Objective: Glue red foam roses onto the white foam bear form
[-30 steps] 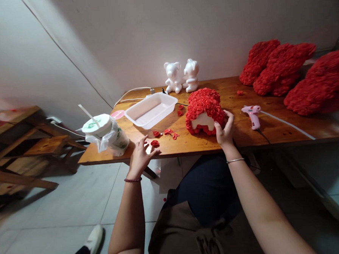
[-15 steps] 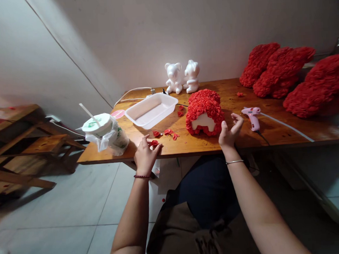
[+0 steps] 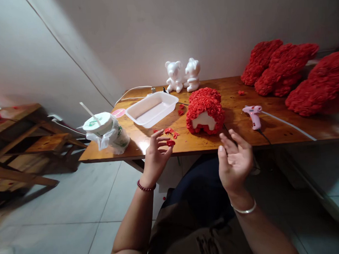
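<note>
Between the thumb and fingertips of my left hand (image 3: 157, 153) is a small red foam rose (image 3: 170, 143), held above the table's front edge. My right hand (image 3: 235, 162) is held palm up with its fingers apart and nothing in it, just in front of the table. Between and beyond the hands lies a bear form covered with red roses (image 3: 204, 104), a bare pale patch (image 3: 203, 121) facing me. Several loose red petals (image 3: 169, 131) lie past my left hand. A pink glue gun (image 3: 253, 115) stands on the table right of the rose-covered form.
A white plastic tray (image 3: 153, 109) and a bagged drink cup with a straw (image 3: 105, 132) stand on the left of the wooden table (image 3: 235, 137). Two white foam bears (image 3: 183, 76) sit at the back. Several red rose bears (image 3: 291, 71) lie at right, near a cable.
My left hand has lifted the rose off the table and moved right. My right hand has drawn back from beside the rose-covered form toward me, turning its palm up.
</note>
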`<state>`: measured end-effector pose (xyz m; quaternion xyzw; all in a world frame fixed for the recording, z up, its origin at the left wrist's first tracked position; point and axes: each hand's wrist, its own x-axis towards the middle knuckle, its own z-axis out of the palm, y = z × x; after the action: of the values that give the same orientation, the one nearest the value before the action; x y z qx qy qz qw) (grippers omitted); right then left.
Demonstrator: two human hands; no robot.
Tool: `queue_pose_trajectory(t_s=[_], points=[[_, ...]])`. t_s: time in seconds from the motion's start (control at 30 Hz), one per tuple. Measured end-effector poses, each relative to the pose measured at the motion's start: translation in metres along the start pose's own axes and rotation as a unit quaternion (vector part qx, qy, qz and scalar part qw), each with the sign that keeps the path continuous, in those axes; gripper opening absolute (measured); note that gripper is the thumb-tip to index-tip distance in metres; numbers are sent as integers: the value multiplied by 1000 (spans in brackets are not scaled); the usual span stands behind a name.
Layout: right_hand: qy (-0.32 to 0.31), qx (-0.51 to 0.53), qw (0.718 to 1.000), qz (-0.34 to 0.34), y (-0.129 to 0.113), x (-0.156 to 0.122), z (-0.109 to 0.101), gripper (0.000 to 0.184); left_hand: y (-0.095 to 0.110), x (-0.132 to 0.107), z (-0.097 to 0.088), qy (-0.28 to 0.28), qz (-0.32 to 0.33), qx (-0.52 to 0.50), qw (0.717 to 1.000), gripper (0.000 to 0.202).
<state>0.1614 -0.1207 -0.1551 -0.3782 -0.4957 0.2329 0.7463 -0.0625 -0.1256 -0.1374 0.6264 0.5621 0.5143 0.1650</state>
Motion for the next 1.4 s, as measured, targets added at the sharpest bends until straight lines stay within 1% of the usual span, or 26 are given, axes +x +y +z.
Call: queue_pose_trajectory(t_s=[0.03,0.07,0.13,0.17,0.2,0.23,0.27,0.37,0.43,0.5,0.57,0.6,0.67,0.77,0.87,0.97,1.0,1.03,1.07,1.1,1.13,1.17,1.2,1.23,1.3,1.4], points=[[-48,90,987,122,-13,-1,-1,43,4,-2,2,-5,-1,-4,1000,57],[-93,178,951,235,-23,0,-2,44,6,-3,3,-9,-3,-3,1000,57],[-161,316,844,403,-34,6,-5,46,6,-2,7,-16,-14,24,999,57],[-181,360,793,457,-36,10,-7,48,3,-1,9,-19,-22,52,998,56],[-193,387,755,494,-35,14,-9,50,-1,1,12,-26,-33,87,995,55],[-197,401,731,516,-33,17,-10,53,-7,4,14,-36,-45,127,990,53],[-196,406,720,528,-30,19,-11,55,-14,7,16,-48,-60,167,983,51],[-189,395,725,532,-23,22,-12,59,-31,14,22,-68,-95,264,957,42],[-193,385,732,528,-21,21,-11,62,-33,14,25,-45,-83,291,952,41],[-196,384,732,528,-22,21,-10,64,-25,10,28,3,-53,257,965,40],[-192,394,723,534,-24,20,-8,64,-8,3,32,16,-44,145,988,38],[-193,399,718,538,-26,19,-6,63,2,-2,35,-1,-50,76,996,38],[-203,400,709,544,-28,15,-5,61,20,-12,39,-55,-74,-31,995,36],[-218,382,707,554,-30,11,-8,58,35,-23,39,-115,-115,-89,983,32],[-245,353,688,585,-29,9,-20,60,34,-28,30,-201,-120,-108,966,28],[-287,331,663,607,-26,10,-36,61,24,-27,18,-319,-80,-94,940,25],[-294,327,659,610,-24,10,-40,61,20,-25,15,-349,-70,-89,930,25],[-295,325,657,613,-23,11,-44,60,15,-22,13,-358,-62,-82,928,25],[-291,324,658,615,-22,11,-47,59,10,-18,12,-337,-55,-65,938,26],[-284,323,661,615,-21,11,-49,58,4,-13,12,-285,-47,-29,957,26],[-274,323,667,613,-19,11,-51,57,-2,-9,12,-210,-38,28,976,25],[-263,322,675,610,-18,11,-52,55,-9,-4,13,-131,-30,101,986,24],[-255,318,683,606,-16,11,-53,54,-15,1,15,-68,-23,174,982,25],[-249,311,693,601,-15,11,-53,52,-21,5,17,-32,-20,237,971,28],[-243,287,715,589,-12,9,-52,48,-29,11,21,-35,-28,309,950,29],[-243,221,768,550,-7,6,-48,41,-31,11,29,-66,-37,310,948,19]])
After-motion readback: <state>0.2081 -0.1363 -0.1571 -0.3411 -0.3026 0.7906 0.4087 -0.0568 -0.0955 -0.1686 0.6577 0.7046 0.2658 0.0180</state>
